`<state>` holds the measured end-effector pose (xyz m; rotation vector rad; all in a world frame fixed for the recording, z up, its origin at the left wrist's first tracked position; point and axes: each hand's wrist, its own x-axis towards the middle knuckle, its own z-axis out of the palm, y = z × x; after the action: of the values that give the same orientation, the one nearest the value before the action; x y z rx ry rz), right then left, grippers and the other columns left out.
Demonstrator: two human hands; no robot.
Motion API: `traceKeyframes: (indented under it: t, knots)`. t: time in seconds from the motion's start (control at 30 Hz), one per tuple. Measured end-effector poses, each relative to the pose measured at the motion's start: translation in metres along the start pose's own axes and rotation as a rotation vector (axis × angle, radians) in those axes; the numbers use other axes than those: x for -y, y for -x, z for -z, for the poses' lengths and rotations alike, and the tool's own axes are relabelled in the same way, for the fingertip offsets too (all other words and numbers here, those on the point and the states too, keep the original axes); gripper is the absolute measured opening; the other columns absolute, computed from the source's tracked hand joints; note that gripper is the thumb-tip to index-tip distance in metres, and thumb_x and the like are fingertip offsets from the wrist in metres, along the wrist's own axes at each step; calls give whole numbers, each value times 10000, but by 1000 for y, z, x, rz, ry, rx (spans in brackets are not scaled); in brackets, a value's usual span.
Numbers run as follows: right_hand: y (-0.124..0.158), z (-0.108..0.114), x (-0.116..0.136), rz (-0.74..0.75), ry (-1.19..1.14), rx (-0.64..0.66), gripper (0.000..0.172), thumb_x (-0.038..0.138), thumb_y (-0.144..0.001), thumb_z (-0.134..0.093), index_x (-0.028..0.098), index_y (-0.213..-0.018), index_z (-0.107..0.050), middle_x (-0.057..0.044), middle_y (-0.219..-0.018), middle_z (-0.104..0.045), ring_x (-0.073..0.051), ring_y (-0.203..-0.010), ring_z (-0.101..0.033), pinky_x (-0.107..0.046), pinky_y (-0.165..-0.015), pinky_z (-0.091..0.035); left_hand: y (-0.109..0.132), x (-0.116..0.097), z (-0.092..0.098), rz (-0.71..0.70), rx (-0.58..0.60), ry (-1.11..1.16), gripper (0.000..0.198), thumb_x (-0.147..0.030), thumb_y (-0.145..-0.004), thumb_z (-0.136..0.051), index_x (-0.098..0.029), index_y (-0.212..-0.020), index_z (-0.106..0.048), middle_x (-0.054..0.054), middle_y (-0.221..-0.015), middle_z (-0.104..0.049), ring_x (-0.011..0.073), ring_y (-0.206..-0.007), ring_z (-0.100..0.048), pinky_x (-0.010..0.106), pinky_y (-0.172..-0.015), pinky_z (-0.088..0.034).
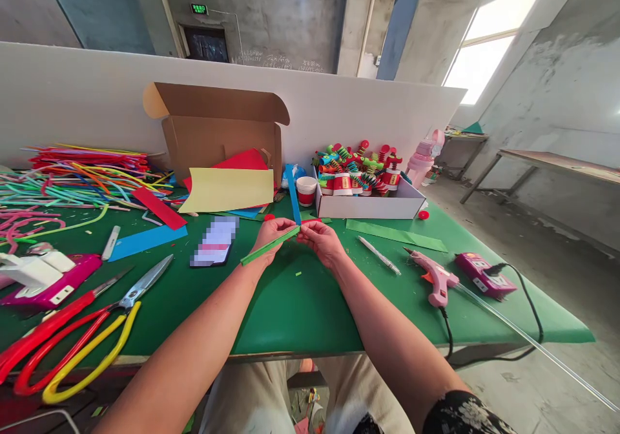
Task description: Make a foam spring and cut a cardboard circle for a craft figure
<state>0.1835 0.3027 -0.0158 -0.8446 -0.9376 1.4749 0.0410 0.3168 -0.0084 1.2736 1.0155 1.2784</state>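
Between my two hands are a green paper strip (269, 247) and a blue paper strip (293, 195), meeting at one end in a corner. My left hand (272, 232) pinches the strips near that joint, and the green one slants down across its fingers toward the wrist. On the other side my right hand (320, 240) closes its thumb and fingertips on the same joined end. The blue strip stands up and away from me. How the ends are fixed together is hidden by my fingertips. A small green paper scrap (298, 274) lies on the table below.
Scissors (140, 285), a phone (216, 243) and pipe cleaners (87, 175) lie left. Behind stand an open cardboard box (223, 134), paper cups (306, 190) and a white box (372, 206) of paper figures. A pen (379, 255) and a pink glue gun (438, 279) lie right.
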Motion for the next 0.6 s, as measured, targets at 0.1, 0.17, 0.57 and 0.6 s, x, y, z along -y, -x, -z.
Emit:
traceKeyframes:
  t: [0.1,0.17,0.57,0.6]
  knots:
    - [0,-1,0,29,37,-29,355,411,-503,-879,178,-684,-682,1,-623,-679,-129,-597,-632,-308,-701,-569,0,-1,0,19,0,-1,389,-487,-486,-836,-163,-655,-704,22,-613,-659,136,-574,-538,272,-560,-418]
    - [1,-2,0,36,60,-32,348,406,-507,-876,179,-700,-697,-5,-633,-692,-135,-598,-636,-318,-706,-573,1,-1,1,26,3,-10,410,-506,-477,-843,-164,-657,-705,28,-631,-672,147,-591,-558,279,-570,-431]
    - [0,-3,2,71,44,-105,297,351,-525,-852,181,-683,-667,1,-612,-693,-151,-596,-658,-330,-734,-563,4,4,-4,40,120,128,378,-429,-558,-815,-179,-804,-673,16,-747,-680,159,-697,-599,272,-614,-437]
    - [0,-3,2,70,56,-100,301,354,-521,-855,184,-680,-664,3,-613,-693,-150,-593,-656,-330,-728,-562,4,5,-4,36,97,120,373,-441,-557,-817,-179,-780,-672,10,-723,-671,153,-681,-591,271,-612,-437]
